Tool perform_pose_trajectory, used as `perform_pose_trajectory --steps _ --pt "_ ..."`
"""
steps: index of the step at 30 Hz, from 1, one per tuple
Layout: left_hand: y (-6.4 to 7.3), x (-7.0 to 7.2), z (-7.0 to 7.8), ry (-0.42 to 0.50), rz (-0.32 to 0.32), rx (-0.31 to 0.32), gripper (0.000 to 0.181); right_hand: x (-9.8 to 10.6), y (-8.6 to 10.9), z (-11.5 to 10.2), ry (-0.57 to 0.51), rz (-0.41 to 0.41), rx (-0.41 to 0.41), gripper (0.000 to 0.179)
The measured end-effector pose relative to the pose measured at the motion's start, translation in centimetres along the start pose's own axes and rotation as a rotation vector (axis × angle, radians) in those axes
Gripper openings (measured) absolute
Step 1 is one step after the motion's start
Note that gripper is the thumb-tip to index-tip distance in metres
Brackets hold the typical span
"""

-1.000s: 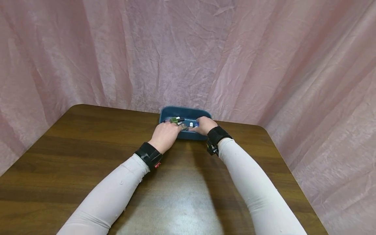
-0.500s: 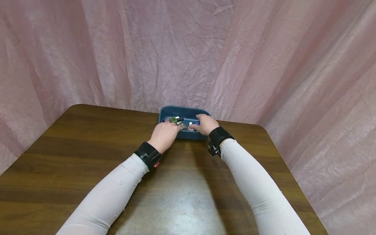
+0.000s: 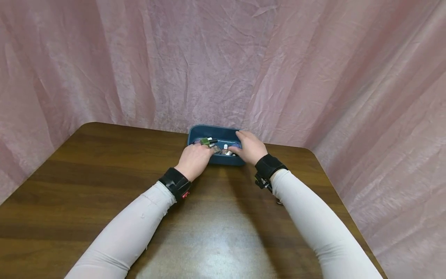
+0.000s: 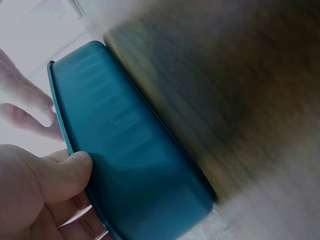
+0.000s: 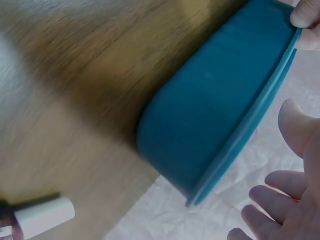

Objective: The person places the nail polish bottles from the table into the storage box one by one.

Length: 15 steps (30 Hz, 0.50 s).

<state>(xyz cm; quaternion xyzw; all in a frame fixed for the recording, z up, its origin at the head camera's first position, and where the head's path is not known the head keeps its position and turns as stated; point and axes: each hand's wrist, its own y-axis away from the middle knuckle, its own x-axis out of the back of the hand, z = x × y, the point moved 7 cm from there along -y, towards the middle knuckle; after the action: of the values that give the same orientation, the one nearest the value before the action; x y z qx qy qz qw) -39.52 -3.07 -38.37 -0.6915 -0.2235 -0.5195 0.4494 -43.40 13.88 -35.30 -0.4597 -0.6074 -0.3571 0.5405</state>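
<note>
A blue plastic bin (image 3: 228, 160) stands at the table's far edge with several small bottles inside. Among them are a green nail polish bottle (image 3: 204, 142) with a black cap and a clear one with a white cap (image 3: 225, 148). My left hand (image 3: 195, 161) grips the bin's near rim, its thumb (image 4: 70, 175) against the outer wall and fingers curled over the inside. At the bin's right end, my right hand (image 3: 252, 148) hovers with thumb and fingers spread and nothing between them; the right wrist view shows its palm (image 5: 305, 200) apart from the rim.
A bottle with a white cap (image 5: 45, 217) lies on the wooden table (image 5: 90, 85) in the right wrist view. Beside my right forearm, a small object (image 3: 279, 202) peeks out. A pink curtain (image 3: 216, 66) hangs right behind the table.
My right hand has drawn up and to the right, from among the bottles to the bin's right end, its fingers spreading. A small object now shows beside the right forearm. The left hand keeps its grip.
</note>
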Motion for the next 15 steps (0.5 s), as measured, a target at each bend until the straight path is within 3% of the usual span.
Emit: perform_pose_trajectory --steps 9,15 --pt "0.1 0.0 -0.1 0.024 0.009 0.002 0.025 1.8 1.8 -0.5 0.049 0.074 0.067 0.082" --pt "0.0 0.1 -0.1 0.039 0.014 -0.004 0.028 2.4 2.8 0.2 0.08 0.09 0.074 0.083"
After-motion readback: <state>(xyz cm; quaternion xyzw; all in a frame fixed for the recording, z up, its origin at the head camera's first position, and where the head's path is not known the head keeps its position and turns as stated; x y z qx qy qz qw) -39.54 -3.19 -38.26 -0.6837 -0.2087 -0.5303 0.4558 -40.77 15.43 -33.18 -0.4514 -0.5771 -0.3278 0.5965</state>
